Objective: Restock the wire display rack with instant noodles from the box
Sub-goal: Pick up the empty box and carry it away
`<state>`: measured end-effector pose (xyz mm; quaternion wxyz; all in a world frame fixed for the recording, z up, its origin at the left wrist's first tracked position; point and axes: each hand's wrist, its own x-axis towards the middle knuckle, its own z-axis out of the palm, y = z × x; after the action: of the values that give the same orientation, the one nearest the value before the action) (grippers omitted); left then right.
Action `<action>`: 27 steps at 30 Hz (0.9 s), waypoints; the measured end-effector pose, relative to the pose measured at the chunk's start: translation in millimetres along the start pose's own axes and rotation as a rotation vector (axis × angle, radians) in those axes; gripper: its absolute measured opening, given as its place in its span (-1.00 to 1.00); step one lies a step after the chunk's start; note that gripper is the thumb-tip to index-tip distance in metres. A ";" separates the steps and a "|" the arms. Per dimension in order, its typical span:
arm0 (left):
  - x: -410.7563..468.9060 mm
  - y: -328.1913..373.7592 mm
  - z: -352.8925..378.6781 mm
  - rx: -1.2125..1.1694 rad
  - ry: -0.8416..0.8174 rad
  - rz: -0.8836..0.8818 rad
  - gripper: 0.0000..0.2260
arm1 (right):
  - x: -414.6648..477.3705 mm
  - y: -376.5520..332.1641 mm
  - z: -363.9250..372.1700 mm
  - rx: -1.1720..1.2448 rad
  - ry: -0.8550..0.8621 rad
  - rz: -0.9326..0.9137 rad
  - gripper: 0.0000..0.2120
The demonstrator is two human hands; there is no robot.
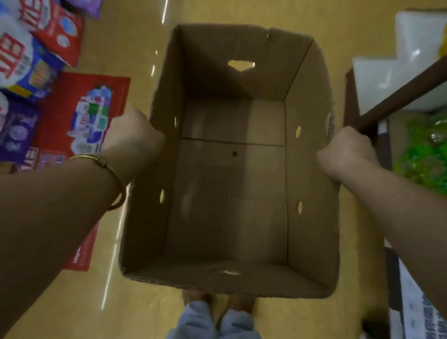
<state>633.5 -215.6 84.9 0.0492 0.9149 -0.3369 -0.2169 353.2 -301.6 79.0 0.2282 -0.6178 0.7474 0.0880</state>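
Head: box (pixel 230 197) lengthwise away, mouth up

From my feed the box (pixel 308 203) is plain matt cardboard, floor (pixel 135 53) is glossy smooth tile, the bags (pixel 16 51) look like shiny plastic, bangle (pixel 109 166) is polished metal.

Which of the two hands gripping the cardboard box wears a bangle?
The left hand: a gold bangle circles its wrist; the right hand, on the opposite wall of the cardboard box, has a bare wrist.
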 end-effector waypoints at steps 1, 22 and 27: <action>6.4 -7.0 17.6 0.014 -0.024 -0.008 -0.96 | 7.4 2.7 19.4 0.016 -0.004 0.017 -0.94; 97.0 -101.8 321.6 -0.141 -0.176 -0.160 -0.82 | 110.8 68.0 310.9 0.059 -0.059 0.133 -0.91; 106.4 -115.2 361.8 -0.128 -0.159 -0.149 -0.82 | 126.0 80.1 350.5 0.074 -0.064 0.140 -0.86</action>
<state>618.8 -174.7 -307.0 0.0644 0.9123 -0.2565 -0.3127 340.8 -250.2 -298.3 0.2678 -0.5519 0.7839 0.0960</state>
